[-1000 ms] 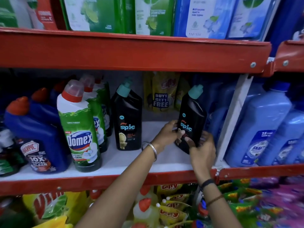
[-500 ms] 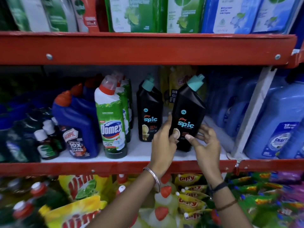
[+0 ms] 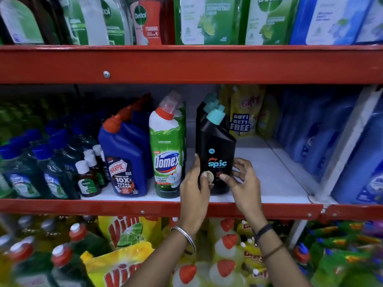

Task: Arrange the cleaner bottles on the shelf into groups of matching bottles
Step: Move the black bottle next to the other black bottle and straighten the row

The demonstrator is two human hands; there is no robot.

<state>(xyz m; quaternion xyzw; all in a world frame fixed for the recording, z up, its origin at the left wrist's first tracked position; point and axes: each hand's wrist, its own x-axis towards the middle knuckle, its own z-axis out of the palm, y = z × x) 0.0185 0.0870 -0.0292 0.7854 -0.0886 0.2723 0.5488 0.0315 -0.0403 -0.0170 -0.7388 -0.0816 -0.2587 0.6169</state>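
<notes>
A black Spic bottle (image 3: 217, 146) with a teal cap stands upright at the front of the white shelf (image 3: 269, 183), lined up in front of two more black Spic bottles (image 3: 209, 100). My left hand (image 3: 194, 183) grips its lower left side, thumb on the label. My right hand (image 3: 242, 179) touches its lower right side, fingers spread. Left of it stand green Domex bottles (image 3: 166, 154) in a row, then blue Harpic bottles (image 3: 124, 158).
Small Dettol bottles (image 3: 86, 179) and dark green bottles (image 3: 24, 179) fill the shelf's left end. Yellow pouches (image 3: 244, 112) stand at the back. Blue jugs (image 3: 310, 137) sit beyond a white divider (image 3: 344, 141). Red shelf beams (image 3: 186, 65) run above and below.
Both hands have carried the black Spic bottle leftward and set it upright in front of the other Spic bottles. The view has shifted left.
</notes>
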